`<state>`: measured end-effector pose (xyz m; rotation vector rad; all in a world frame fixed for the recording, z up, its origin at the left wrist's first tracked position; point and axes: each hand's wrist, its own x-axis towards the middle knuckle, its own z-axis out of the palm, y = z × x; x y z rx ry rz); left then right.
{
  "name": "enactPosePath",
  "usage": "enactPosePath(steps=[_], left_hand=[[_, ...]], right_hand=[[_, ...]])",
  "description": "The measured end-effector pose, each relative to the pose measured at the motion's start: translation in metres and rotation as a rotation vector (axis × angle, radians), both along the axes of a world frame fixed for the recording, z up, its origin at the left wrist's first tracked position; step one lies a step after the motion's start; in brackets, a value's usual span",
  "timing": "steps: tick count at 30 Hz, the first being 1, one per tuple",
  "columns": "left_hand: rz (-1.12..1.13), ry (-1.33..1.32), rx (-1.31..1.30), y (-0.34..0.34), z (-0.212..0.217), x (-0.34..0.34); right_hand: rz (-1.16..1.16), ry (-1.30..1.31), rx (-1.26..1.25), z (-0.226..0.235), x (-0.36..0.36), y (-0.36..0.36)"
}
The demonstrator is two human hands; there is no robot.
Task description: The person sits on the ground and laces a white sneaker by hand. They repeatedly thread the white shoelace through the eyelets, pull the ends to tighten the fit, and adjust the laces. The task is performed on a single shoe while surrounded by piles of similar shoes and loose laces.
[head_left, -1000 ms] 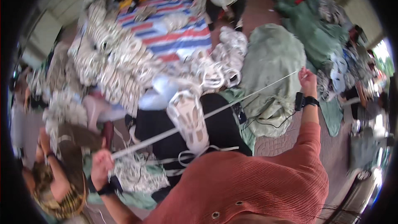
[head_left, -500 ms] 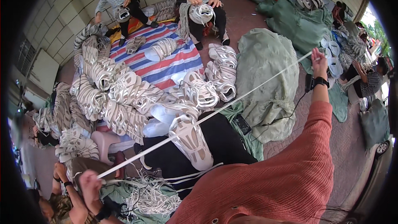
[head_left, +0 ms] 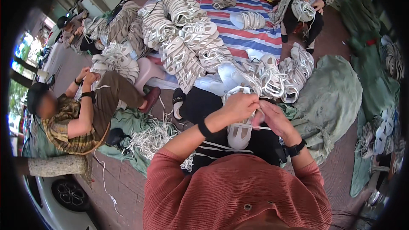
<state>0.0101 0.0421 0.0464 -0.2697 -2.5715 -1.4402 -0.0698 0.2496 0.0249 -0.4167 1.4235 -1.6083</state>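
Both hands are together over my lap, above a white and beige shoe upper (head_left: 238, 138). My left hand (head_left: 242, 106) is closed in a pinch on a flat white shoelace (head_left: 246, 126). Close beside it, my right hand (head_left: 276, 121) has its palm turned inward, with the lace running across it and caught at its fingers; those fingertips are partly blurred. The upper lies on my black-clad legs, its far end covered by my hands. More white laces (head_left: 221, 148) lie across my lap.
Rows of stacked shoe uppers (head_left: 183, 57) rest on a striped sheet (head_left: 251, 38). Left of me are a pile of loose laces (head_left: 153, 138), a pink stool (head_left: 149, 74) and a seated person (head_left: 81, 115). A green sack (head_left: 328, 98) stands at right. Another person (head_left: 304, 4) works ahead.
My hands, stretched wide apart with the lace taut between them, have come together over the shoe upper. The view has swung toward the left.
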Motion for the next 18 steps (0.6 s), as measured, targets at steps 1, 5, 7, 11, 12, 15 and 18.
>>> enactPosePath(steps=[1, 5, 7, 11, 12, 15, 18], left_hand=[[0.010, 0.019, -0.010, -0.008, -0.003, 0.002], [-0.138, -0.368, 0.192, -0.061, -0.019, 0.034], [-0.139, -0.425, 0.227, -0.071, -0.030, 0.051], [-0.097, -0.508, 0.298, -0.074, -0.046, 0.071], [-0.080, -0.478, 0.274, -0.074, -0.050, 0.073], [-0.105, -0.473, 0.247, -0.081, -0.064, 0.075], [0.021, -0.490, 0.246, -0.084, -0.073, 0.070]], right_hand=[[0.056, -0.031, -0.004, 0.006, 0.002, 0.004], [-0.075, 0.188, 0.200, 0.018, -0.030, 0.076], [-0.199, 0.484, 0.357, 0.015, -0.040, 0.110], [-0.558, 0.845, 0.587, 0.021, -0.068, 0.169], [-0.640, 0.907, 0.719, 0.018, -0.072, 0.182], [-0.762, 1.330, 1.248, 0.004, -0.086, 0.223], [-0.820, 1.154, 1.754, -0.005, -0.097, 0.231]])
